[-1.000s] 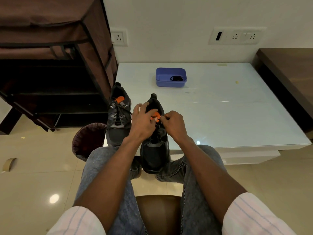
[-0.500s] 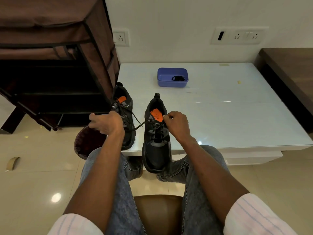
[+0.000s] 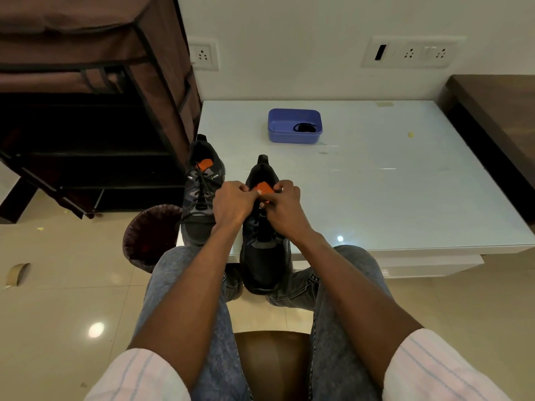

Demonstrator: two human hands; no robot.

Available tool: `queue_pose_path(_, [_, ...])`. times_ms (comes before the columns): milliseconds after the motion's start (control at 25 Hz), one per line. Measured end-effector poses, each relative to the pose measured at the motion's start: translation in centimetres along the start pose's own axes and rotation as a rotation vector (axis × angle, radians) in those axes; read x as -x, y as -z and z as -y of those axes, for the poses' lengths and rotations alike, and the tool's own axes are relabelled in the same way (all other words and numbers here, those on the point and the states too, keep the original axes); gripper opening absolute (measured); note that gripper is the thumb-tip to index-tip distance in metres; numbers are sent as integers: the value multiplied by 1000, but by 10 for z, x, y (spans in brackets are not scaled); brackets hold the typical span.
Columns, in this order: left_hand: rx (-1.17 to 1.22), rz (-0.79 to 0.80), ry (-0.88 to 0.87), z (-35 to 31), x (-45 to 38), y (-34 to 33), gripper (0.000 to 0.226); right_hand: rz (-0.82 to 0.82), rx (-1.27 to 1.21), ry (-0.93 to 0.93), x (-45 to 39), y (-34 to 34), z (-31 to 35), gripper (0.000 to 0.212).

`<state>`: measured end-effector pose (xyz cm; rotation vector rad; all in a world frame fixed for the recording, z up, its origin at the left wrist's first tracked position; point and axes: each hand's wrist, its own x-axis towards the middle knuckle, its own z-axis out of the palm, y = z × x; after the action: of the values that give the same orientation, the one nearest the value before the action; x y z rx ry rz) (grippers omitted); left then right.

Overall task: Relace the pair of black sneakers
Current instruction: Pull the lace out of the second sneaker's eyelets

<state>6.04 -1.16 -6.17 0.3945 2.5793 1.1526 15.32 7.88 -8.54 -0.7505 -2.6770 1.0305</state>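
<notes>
Two black sneakers with orange tongue tags stand at the near left of the white table (image 3: 376, 198). The left sneaker (image 3: 201, 198) is laced with a black lace. The right sneaker (image 3: 265, 256) hangs over the table's front edge between my knees. My left hand (image 3: 234, 202) and my right hand (image 3: 282, 208) meet over its upper eyelets beside the orange tag (image 3: 264, 188), fingers curled and pinching its lace, which they mostly hide.
A blue plastic tub (image 3: 294, 125) with a coiled black lace inside sits further back on the table. A dark shoe rack (image 3: 95, 111) stands to the left, a brown bin (image 3: 152, 235) below the table corner, a tape roll (image 3: 17, 273) on the floor.
My left hand, which had pulled the lace out to the left half a second ago, has come back to the right sneaker's tongue beside my right hand.
</notes>
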Motion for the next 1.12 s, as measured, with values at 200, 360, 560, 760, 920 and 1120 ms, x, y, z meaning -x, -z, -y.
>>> queue_pose_path(200, [190, 20, 122, 5, -5, 8, 12, -161, -2, -24, 2, 1, 15, 14])
queue_pose_path(360, [328, 94, 159, 12, -5, 10, 7, -366, -414, -491, -7, 5, -3, 6])
queue_pose_path(560, [341, 86, 91, 12, 2, 7, 8, -330, -230, -360, 0, 12, -4, 41])
queue_pose_path(760, [255, 55, 24, 10, 5, 4, 11, -133, 278, 111, 1, -8, 4, 33])
queue_pose_path(920, [249, 59, 21, 13, 3, 6, 11, -399, 203, -21, 0, 6, 6, 24])
queue_pose_path(1120, [239, 56, 25, 11, 3, 7, 12, -546, -211, -913, -14, 53, -23, 30])
